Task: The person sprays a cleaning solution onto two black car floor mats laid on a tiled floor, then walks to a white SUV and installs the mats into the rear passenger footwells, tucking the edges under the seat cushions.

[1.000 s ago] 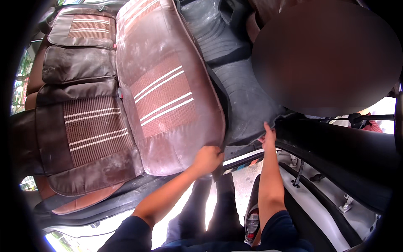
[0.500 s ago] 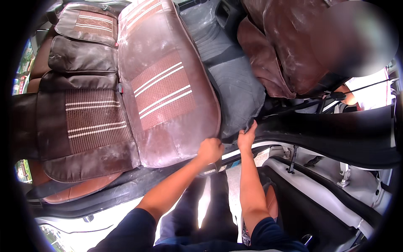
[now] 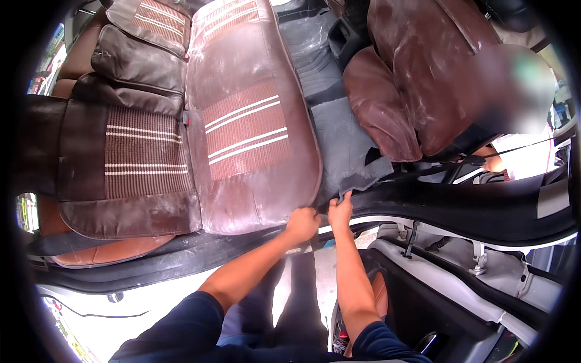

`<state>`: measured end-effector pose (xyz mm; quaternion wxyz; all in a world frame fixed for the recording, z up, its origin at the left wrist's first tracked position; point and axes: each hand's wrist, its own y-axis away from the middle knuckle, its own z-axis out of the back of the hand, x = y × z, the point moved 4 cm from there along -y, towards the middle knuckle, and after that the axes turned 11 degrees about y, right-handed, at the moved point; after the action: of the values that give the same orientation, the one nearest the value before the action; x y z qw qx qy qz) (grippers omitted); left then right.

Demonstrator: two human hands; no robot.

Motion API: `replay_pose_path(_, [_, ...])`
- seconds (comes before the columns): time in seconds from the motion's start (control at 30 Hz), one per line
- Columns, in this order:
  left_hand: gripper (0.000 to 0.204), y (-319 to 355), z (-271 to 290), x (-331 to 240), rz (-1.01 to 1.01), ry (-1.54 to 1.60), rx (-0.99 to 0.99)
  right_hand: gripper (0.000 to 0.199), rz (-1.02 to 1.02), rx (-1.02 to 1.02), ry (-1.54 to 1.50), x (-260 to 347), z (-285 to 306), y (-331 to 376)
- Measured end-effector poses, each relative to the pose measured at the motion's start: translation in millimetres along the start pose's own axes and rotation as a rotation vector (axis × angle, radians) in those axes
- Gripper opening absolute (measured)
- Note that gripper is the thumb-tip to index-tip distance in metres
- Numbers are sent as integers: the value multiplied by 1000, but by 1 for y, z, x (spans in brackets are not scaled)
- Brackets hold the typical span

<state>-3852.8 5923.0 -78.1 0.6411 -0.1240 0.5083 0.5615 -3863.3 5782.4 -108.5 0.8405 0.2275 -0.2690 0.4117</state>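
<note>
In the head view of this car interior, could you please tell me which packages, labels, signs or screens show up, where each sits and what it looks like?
No packages, labels, signs or screens can be made out.
Nearest thing to the hands: the grey floor mat, lying between the brown rear seat cushion and the brown front seat.
Left hand is at the cushion's near corner; right hand pinches the mat's edge.
</note>
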Motion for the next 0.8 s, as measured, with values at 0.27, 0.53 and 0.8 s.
replay_pose_path(0.27, [24, -11, 7, 5, 12, -140, 106, 52, -302, 221, -1390, -45, 45, -66])
replay_pose_path(0.53, [17, -9, -8, 1, 98, -294, 226, 34, 121, -41, 169, 41, -3, -26])
replay_pose_path(0.8, [17, -6, -5, -2, 63, -334, 191, 32, -123, 200, 63, 44, 5, -29])
